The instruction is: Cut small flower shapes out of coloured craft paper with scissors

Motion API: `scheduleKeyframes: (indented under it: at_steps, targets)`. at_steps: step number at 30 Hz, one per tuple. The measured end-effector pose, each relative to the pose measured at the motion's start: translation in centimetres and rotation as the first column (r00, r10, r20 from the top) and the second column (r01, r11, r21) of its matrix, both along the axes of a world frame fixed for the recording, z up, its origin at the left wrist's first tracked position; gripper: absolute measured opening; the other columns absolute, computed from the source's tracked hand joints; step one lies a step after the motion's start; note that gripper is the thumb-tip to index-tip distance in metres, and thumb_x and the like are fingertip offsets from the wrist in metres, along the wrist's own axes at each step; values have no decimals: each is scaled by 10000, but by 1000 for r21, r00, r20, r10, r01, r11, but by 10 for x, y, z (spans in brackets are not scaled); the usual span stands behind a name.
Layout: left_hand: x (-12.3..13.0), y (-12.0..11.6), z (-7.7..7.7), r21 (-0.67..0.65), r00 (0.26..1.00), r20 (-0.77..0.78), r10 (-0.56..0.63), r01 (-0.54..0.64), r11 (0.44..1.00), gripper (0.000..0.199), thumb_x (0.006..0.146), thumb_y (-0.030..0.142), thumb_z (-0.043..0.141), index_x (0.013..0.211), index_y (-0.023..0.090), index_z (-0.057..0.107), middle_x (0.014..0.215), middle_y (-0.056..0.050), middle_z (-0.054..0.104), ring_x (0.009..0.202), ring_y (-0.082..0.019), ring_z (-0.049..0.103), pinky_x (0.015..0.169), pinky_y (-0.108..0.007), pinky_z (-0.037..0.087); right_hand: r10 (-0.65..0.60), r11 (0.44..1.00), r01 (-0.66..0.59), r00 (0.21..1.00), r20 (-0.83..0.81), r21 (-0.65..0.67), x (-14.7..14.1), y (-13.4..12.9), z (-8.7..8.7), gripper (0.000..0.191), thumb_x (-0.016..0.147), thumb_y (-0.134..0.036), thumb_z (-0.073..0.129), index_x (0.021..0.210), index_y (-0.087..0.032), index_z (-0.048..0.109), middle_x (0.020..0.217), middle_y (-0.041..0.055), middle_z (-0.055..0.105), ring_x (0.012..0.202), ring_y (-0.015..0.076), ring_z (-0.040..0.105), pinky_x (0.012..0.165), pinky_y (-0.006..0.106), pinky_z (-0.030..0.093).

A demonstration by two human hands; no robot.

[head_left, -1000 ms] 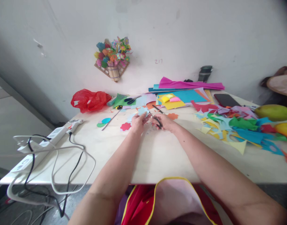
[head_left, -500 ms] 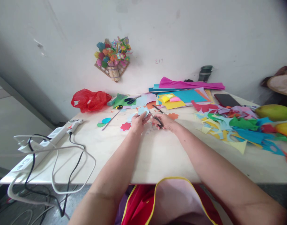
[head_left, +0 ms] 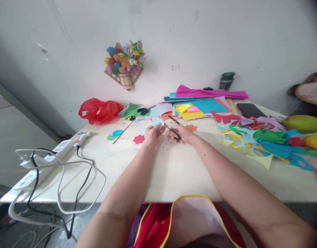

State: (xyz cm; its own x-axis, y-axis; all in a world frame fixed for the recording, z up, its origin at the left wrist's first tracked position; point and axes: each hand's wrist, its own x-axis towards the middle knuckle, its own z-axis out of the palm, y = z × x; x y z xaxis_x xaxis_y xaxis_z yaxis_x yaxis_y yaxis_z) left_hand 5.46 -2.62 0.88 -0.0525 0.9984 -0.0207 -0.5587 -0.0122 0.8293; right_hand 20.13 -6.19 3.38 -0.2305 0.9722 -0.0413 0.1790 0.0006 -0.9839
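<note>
Between its thumb and fingers, my left hand (head_left: 153, 133) pinches a light blue paper piece (head_left: 157, 121). My right hand (head_left: 183, 134) is closed around the dark handles of a pair of scissors (head_left: 176, 134), whose blade points up and left to the edge of that paper. Left of my left hand lies a red paper flower (head_left: 139, 139). An orange paper flower (head_left: 191, 127) rests on the table just beyond my right hand. Blue and green paper circles (head_left: 117, 132) overlap farther left.
A power strip (head_left: 48, 162) with looped cables runs along the left table edge. Coloured paper scraps (head_left: 251, 136) spread over the right side. Behind are stacked sheets (head_left: 212, 105), a second pair of scissors (head_left: 145, 110), a red plastic bag (head_left: 100, 110) and a phone (head_left: 250, 110).
The scissors and my right hand have shifted very slightly, with the blade nearer the paper. My left hand stays almost in place, and the table things are unmoved.
</note>
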Motion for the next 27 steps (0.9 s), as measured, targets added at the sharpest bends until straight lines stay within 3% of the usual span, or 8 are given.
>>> scheduleKeyframes:
  at_steps: [13, 27]
  targets:
    - [-1, -1, 1, -1, 1000, 3, 4, -4, 1000, 161, 737, 126, 777, 831, 123, 646, 790, -76, 736, 839, -222, 758, 839, -316, 585, 74, 997, -73, 997, -22, 25, 9, 17, -21, 279, 760, -364, 785, 733, -170, 586, 482, -60, 532, 349, 50, 455, 287, 143, 215]
    - [-1, 0, 0, 11, 1000, 29, -5, 4, 1000, 162, 734, 107, 757, 825, 125, 624, 788, -75, 732, 766, -204, 750, 833, -322, 580, 66, 998, -67, 997, -42, -6, 8, 10, -11, 295, 731, -347, 819, 705, -158, 593, 443, -60, 508, 352, 49, 420, 292, 145, 278]
